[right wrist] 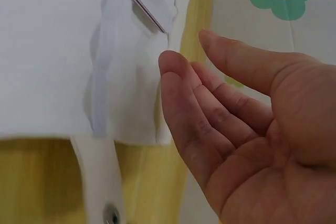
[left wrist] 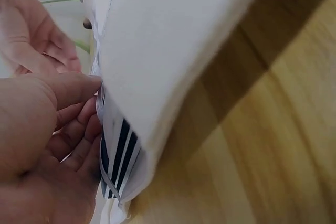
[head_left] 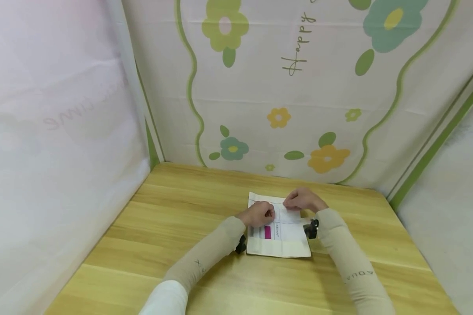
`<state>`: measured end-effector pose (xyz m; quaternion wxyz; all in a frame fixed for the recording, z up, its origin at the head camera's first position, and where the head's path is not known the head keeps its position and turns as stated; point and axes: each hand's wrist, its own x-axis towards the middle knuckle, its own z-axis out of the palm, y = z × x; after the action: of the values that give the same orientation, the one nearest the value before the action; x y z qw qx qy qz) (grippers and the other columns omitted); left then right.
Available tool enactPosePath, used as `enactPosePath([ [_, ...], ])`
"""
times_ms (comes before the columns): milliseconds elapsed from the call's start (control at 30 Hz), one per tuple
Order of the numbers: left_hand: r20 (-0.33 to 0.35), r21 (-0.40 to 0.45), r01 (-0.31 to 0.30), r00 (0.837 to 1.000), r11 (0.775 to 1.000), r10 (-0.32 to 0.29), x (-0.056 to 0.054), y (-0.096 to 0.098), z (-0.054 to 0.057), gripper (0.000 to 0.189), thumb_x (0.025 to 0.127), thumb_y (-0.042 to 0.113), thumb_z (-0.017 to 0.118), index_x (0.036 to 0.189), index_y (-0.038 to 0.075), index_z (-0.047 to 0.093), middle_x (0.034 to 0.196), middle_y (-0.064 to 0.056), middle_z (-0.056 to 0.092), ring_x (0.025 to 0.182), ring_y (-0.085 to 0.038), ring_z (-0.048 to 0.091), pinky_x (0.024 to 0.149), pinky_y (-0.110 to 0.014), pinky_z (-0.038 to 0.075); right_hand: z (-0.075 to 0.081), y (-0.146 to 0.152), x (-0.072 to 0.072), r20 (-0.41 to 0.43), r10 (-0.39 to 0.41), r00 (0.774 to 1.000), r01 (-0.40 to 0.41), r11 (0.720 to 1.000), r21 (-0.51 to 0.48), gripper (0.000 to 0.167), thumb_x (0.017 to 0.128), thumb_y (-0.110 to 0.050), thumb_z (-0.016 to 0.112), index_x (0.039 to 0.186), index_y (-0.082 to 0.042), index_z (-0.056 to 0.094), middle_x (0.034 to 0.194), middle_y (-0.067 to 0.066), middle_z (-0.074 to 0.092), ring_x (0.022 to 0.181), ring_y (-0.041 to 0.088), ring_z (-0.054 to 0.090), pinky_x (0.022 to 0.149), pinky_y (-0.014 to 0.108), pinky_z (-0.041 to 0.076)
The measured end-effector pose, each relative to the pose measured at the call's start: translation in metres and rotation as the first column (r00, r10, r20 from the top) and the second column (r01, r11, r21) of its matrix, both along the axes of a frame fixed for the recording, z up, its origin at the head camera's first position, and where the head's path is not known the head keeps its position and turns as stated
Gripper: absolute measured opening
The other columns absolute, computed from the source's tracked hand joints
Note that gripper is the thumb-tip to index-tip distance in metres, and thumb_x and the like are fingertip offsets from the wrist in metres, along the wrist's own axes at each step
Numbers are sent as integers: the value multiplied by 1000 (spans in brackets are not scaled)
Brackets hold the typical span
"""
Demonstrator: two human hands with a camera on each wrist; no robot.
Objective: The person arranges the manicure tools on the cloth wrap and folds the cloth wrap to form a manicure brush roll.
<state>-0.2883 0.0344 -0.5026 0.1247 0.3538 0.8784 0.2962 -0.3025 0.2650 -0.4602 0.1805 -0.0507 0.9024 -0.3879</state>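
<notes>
A white soft case [head_left: 279, 248] lies opened flat on the wooden table, with printed cards inside and a magenta patch [head_left: 267, 232] showing. My left hand [head_left: 259, 213] is over its left half, thumb and fingertips pinching a card at the inner edge. Dark-striped cards [left wrist: 122, 150] are beside those fingers in the left wrist view. Above the case's upper right part is my right hand [head_left: 304, 199], its thumb apart from loosely bent fingers, holding nothing. The right wrist view shows a white elastic band [right wrist: 101, 82] across the case, with the tilted card [right wrist: 149, 3] at it.
A white strap [right wrist: 100, 177] with a metal snap [right wrist: 111, 214] extends from the case's edge. The wooden table [head_left: 173, 210] meets a white flower-print curtain [head_left: 252, 87] at the back. White cloth walls [head_left: 63, 153] stand at both sides.
</notes>
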Motion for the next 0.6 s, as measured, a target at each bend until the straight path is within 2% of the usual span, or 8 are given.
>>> enactPosePath([
  [67,-8,1,-10,1000,1000,10,0,0,2,11,102,7,65,94,11,71,85,6,64,78,-3,54,77,-18,48,9,12,0,-52,16,999,-13,999,53,22,102,-13,70,108,7,76,102,17,78,92,28,76,88,43,63],
  [133,-13,-7,-11,1000,1000,11,1,0,4,10,102,8,66,95,11,71,87,6,65,79,-3,54,78,-18,48,17,25,0,-94,58,994,-46,991,124,21,102,-13,68,94,6,74,83,12,74,73,23,69,75,39,62],
  [200,-13,-18,-2,1000,1000,2,1,0,7,10,103,8,65,96,11,72,88,5,66,80,-3,55,78,-18,48,21,39,1,-127,101,987,-76,980,183,28,101,-11,68,76,-1,66,66,4,62,58,16,55,60,34,53],
  [300,-4,-31,16,1000,999,-16,1,-1,10,9,102,8,66,97,10,73,90,5,68,80,-3,55,79,-17,49,21,57,4,-160,148,976,-103,960,259,45,99,-9,69,59,-12,50,52,-5,42,49,11,32,53,28,36],
  [400,0,-43,30,1000,999,-30,1,0,11,9,102,8,66,98,10,73,90,5,68,80,-3,56,79,-17,49,17,72,10,-204,164,965,-98,949,300,53,97,-7,72,54,-17,42,48,-8,33,47,10,25,52,27,31],
  [600,-2,-36,39,999,999,-40,-3,9,8,7,102,10,68,99,10,74,91,5,68,81,-3,56,79,-17,50,-1,88,21,-289,151,945,-47,940,339,58,93,-6,75,51,-19,39,48,-10,24,49,10,17,51,27,25],
])
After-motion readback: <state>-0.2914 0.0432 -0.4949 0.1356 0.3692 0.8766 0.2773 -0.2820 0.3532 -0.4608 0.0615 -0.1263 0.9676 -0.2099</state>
